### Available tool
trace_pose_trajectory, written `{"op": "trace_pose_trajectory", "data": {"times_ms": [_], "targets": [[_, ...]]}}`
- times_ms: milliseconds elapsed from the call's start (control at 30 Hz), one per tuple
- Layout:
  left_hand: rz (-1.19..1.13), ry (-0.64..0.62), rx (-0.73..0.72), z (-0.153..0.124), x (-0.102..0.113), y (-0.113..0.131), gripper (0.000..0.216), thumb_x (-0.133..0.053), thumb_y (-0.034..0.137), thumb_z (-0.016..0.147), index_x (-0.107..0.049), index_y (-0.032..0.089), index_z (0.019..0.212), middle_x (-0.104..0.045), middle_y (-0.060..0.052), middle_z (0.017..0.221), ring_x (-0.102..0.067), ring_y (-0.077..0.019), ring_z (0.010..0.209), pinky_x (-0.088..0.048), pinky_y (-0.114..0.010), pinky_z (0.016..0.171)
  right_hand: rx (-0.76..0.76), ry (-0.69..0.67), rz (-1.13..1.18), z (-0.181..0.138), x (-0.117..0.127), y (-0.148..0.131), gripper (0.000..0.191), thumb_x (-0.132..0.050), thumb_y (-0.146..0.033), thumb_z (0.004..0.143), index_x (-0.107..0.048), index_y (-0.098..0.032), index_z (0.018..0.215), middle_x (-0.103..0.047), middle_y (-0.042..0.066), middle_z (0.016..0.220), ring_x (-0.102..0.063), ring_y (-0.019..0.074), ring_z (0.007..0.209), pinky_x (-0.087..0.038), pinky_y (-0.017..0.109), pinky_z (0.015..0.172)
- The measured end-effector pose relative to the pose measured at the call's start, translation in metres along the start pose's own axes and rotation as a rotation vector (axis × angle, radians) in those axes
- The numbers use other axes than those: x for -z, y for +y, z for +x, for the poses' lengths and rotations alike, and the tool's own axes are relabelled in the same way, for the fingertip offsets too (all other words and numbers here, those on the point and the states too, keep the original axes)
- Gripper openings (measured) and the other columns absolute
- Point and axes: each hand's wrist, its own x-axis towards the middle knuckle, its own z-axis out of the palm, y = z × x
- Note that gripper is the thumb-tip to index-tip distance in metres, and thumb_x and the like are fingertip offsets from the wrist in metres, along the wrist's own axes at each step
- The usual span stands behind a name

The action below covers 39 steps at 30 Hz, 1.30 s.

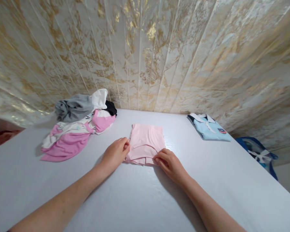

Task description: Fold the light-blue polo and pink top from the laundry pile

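A pale pink garment (146, 140), folded into a neat rectangle, lies in the middle of the white table (135, 199). My left hand (114, 154) has its fingers curled and pinches the garment's near left edge. My right hand (169, 162) rests on the near right corner, fingers pressed together on the cloth and gripping its edge.
A loose heap of unfolded clothes (78, 124) in pink, white, grey and black sits at the back left. A folded light blue polo shirt (209, 127) lies at the back right. A blue bag (259, 153) hangs past the table's right edge. A gold-patterned wall (149, 54) stands behind.
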Motion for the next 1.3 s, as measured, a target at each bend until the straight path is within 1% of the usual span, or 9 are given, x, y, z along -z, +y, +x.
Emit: {"op": "trace_pose_trajectory", "data": {"times_ms": [167,367,533,600,833,933,1033,1167,1300], "targets": [[0.044,-0.093,0.068,0.0,-0.004,-0.001,0.012,-0.054,0.031,0.082,-0.048,0.024,0.074,-0.063,0.0,0.077,-0.059,-0.0182,0.071,-0.036,-0.027,0.059,-0.029,-0.01,0.06,0.001,0.001,0.003,0.024,-0.047,-0.016,0.09,-0.069,-0.023,0.096,-0.063,0.005,0.092,-0.058,0.0176,0.083,-0.044,0.03,0.076],[0.117,-0.134,0.072,0.0,-0.007,-0.003,0.008,-0.053,0.021,0.078,-0.047,0.024,0.073,-0.064,0.001,0.078,-0.058,-0.0173,0.068,-0.031,-0.027,0.057,-0.033,-0.026,0.072,0.002,0.001,0.003,0.026,-0.046,-0.013,0.089,-0.069,-0.024,0.097,-0.063,0.005,0.093,-0.058,0.0182,0.085,-0.044,0.031,0.077],[0.016,-0.123,0.186,0.007,-0.002,-0.003,0.008,-0.052,0.032,0.085,-0.051,0.025,0.084,-0.065,0.003,0.073,-0.061,-0.0166,0.067,-0.03,-0.025,0.055,-0.036,-0.026,0.077,0.001,0.003,0.001,0.026,-0.046,-0.013,0.089,-0.069,-0.024,0.097,-0.062,0.004,0.093,-0.058,0.0178,0.085,-0.044,0.03,0.077],[0.017,-0.112,0.216,0.011,-0.001,-0.001,0.011,-0.051,0.034,0.087,-0.053,0.024,0.082,-0.067,0.002,0.074,-0.061,-0.0167,0.068,-0.03,-0.025,0.056,-0.039,-0.026,0.08,0.001,0.003,0.001,0.026,-0.046,-0.013,0.089,-0.069,-0.024,0.097,-0.062,0.004,0.093,-0.058,0.0178,0.084,-0.044,0.03,0.077],[-0.054,-0.043,0.194,0.021,-0.013,-0.014,0.011,-0.052,0.03,0.084,-0.059,0.023,0.078,-0.067,0.002,0.073,-0.06,-0.0152,0.066,-0.035,-0.024,0.059,-0.044,-0.022,0.092,0.001,0.0,0.003,0.026,-0.046,-0.012,0.088,-0.069,-0.023,0.096,-0.062,0.005,0.093,-0.057,0.0176,0.086,-0.043,0.03,0.077],[-0.14,-0.031,0.181,0.038,-0.017,-0.026,0.013,-0.053,0.031,0.082,-0.061,0.021,0.08,-0.068,0.0,0.074,-0.061,-0.0157,0.069,-0.038,-0.024,0.061,-0.037,-0.026,0.093,0.001,0.0,0.003,0.026,-0.046,-0.012,0.089,-0.069,-0.022,0.097,-0.062,0.005,0.092,-0.057,0.0173,0.085,-0.042,0.029,0.077],[-0.208,-0.003,0.222,0.071,-0.018,-0.032,0.014,-0.057,0.029,0.079,-0.064,0.019,0.075,-0.069,-0.002,0.077,-0.062,-0.0178,0.076,-0.041,-0.024,0.067,-0.041,-0.025,0.088,0.001,0.0,0.002,0.026,-0.046,-0.013,0.089,-0.069,-0.022,0.097,-0.062,0.005,0.092,-0.057,0.0171,0.083,-0.042,0.029,0.076],[-0.243,0.041,0.315,0.119,-0.02,-0.029,0.013,-0.06,0.026,0.075,-0.065,0.017,0.067,-0.069,-0.002,0.071,-0.063,-0.0197,0.077,-0.042,-0.025,0.067,-0.048,-0.008,0.08,0.001,-0.001,0.001,0.025,-0.046,-0.016,0.091,-0.069,-0.023,0.096,-0.062,0.004,0.091,-0.057,0.017,0.082,-0.041,0.029,0.075],[-0.301,0.054,0.377,0.143,-0.023,-0.02,0.011,-0.066,0.026,0.069,-0.066,0.016,0.066,-0.068,-0.003,0.067,-0.063,-0.0185,0.071,-0.042,-0.024,0.063,-0.047,-0.006,0.077,0.002,-0.001,0.002,0.024,-0.047,-0.015,0.09,-0.069,-0.023,0.096,-0.062,0.004,0.092,-0.057,0.0173,0.084,-0.041,0.029,0.076]]}}
